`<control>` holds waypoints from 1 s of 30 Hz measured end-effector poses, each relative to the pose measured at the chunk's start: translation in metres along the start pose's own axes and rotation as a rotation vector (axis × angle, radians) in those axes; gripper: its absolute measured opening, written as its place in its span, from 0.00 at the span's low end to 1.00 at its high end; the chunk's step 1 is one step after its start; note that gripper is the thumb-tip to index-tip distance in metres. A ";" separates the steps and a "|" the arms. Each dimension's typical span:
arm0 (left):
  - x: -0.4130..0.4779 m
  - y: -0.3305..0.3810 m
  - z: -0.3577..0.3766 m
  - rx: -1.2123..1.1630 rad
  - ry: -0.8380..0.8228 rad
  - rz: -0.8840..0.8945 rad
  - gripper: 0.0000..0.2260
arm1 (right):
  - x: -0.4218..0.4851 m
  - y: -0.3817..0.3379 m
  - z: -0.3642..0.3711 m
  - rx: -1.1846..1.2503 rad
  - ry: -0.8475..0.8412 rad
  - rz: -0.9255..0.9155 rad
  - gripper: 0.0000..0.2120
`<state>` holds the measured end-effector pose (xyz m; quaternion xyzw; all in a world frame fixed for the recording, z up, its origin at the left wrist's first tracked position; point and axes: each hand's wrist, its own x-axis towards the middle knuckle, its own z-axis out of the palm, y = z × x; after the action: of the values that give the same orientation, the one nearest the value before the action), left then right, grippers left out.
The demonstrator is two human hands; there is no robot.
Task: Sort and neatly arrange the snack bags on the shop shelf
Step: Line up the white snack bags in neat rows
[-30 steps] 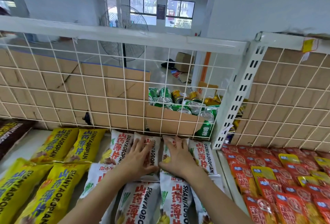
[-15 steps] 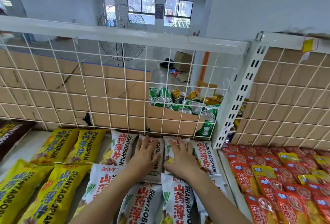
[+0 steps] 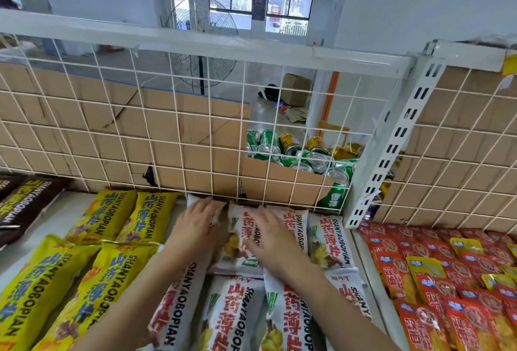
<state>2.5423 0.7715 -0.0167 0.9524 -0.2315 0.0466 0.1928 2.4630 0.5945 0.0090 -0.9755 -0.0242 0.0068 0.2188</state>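
Observation:
White snack bags (image 3: 330, 241) with red lettering lie in rows on the white shelf (image 3: 60, 219), a back row against the wire grid and a front row nearer me. My left hand (image 3: 195, 227) lies flat, fingers spread, on the leftmost white bag of the back row, mostly hiding it. My right hand (image 3: 268, 236) presses flat on the bag next to it, fingers apart. Between my hands shows one white bag (image 3: 237, 236). Yellow snack bags (image 3: 126, 216) lie in rows to the left.
A white wire grid (image 3: 167, 127) backed by cardboard closes the shelf's rear. Dark brown bags (image 3: 25, 205) sit far left. Red and yellow packets (image 3: 436, 275) fill the neighbouring shelf on the right, past a white slotted upright (image 3: 391, 149). Green and gold cans (image 3: 296, 152) lie behind the grid.
Both hands have slid further back toward the wire grid over the back row of white bags, and the left hand has shifted left onto the leftmost bag.

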 end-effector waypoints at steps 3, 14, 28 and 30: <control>-0.005 -0.018 -0.001 0.026 -0.098 -0.043 0.30 | 0.015 -0.017 0.016 -0.041 -0.082 0.032 0.30; -0.007 -0.013 -0.002 -0.082 -0.241 -0.115 0.35 | 0.033 -0.030 0.042 -0.117 -0.192 0.178 0.45; -0.007 -0.013 0.006 -0.070 -0.219 -0.114 0.30 | 0.018 -0.037 0.041 -0.116 -0.251 0.217 0.50; -0.008 -0.013 0.005 -0.062 -0.222 -0.109 0.30 | 0.020 -0.036 0.041 -0.095 -0.250 0.208 0.50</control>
<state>2.5413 0.7836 -0.0268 0.9564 -0.2007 -0.0768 0.1977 2.4803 0.6459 -0.0129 -0.9735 0.0496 0.1496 0.1660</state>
